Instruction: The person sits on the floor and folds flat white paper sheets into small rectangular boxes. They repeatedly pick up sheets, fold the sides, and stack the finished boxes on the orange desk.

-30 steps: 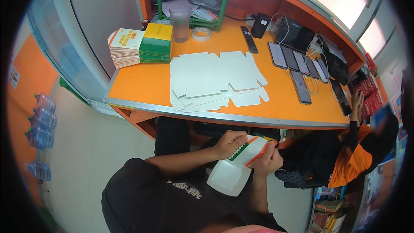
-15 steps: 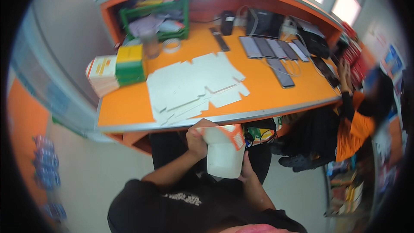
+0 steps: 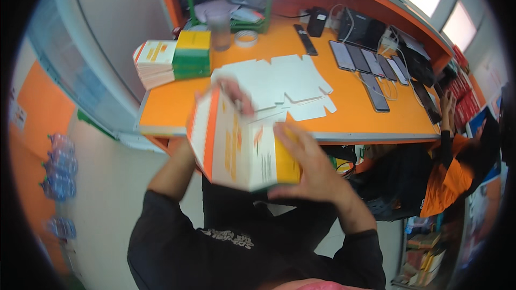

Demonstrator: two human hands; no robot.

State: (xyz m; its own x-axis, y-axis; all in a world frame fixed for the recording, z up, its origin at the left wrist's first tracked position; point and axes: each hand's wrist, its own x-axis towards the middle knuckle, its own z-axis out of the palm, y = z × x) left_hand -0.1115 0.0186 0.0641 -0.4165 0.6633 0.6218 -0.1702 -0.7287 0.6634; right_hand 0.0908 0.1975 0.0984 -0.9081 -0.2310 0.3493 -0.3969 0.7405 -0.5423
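Observation:
Over my lap, just off the table's front edge, I hold a printed cardboard box (image 3: 231, 145) with white, orange and yellow panels. It is tilted and slightly blurred by motion. My left hand (image 3: 236, 94) reaches behind it, with blurred fingers curled over its far edge; the palm is hidden. Against the yellow end, my right hand (image 3: 317, 169) grips with fingers above and thumb below. Just beyond the box, flat white die-cut cardboard sheets (image 3: 290, 78) lie overlapping on the orange table (image 3: 349, 118).
Folded cartons (image 3: 156, 64) and a yellow-green stack (image 3: 192, 56) stand at the table's left. Behind are a clear cup (image 3: 219, 31), a tape roll (image 3: 246, 38) and a green basket (image 3: 269, 8). Several phones (image 3: 373, 91) lie right, near a person in orange and black (image 3: 449, 174).
The box has turned from its white inside to its printed outside and risen toward the table edge. Both hands have moved up with it. The view has shifted left.

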